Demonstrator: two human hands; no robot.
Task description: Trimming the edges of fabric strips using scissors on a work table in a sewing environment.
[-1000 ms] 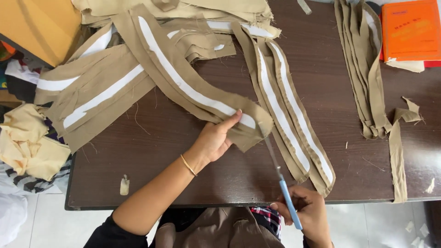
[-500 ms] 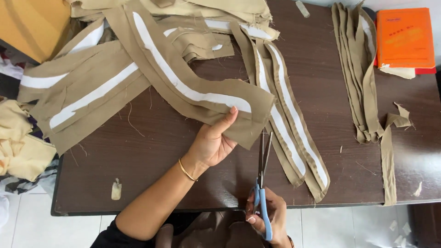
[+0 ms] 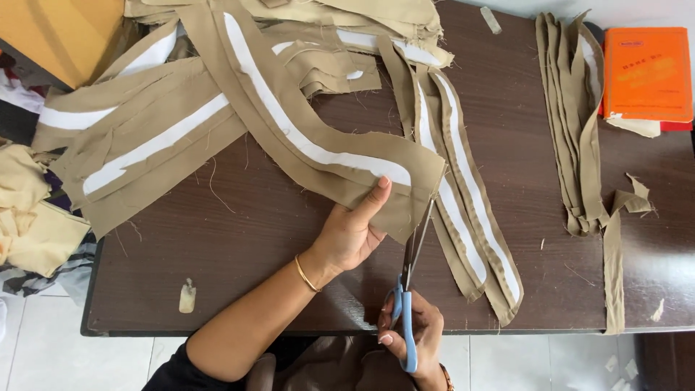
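My left hand [image 3: 352, 232] presses and pinches the near end of a curved tan fabric strip [image 3: 304, 137] with a white band of interfacing down its middle. My right hand [image 3: 413, 339] grips blue-handled scissors [image 3: 407, 289] near the table's front edge. The blades point away from me and meet the strip's right-hand end, just right of my left fingers. A thin gold bangle sits on my left wrist.
The dark wooden table [image 3: 253, 246] holds more tan strips with white bands [image 3: 470, 210] in the middle, a pile of them at the back left [image 3: 130, 145], and narrow tan trimmings [image 3: 579, 123] on the right. An orange book [image 3: 646, 72] lies at the back right. Cream fabric scraps [image 3: 29, 224] hang off the left.
The scissors swung from a slant at the right to pointing straight at the strip's end, and my right hand moved left under it. My left hand kept hold of the strip.
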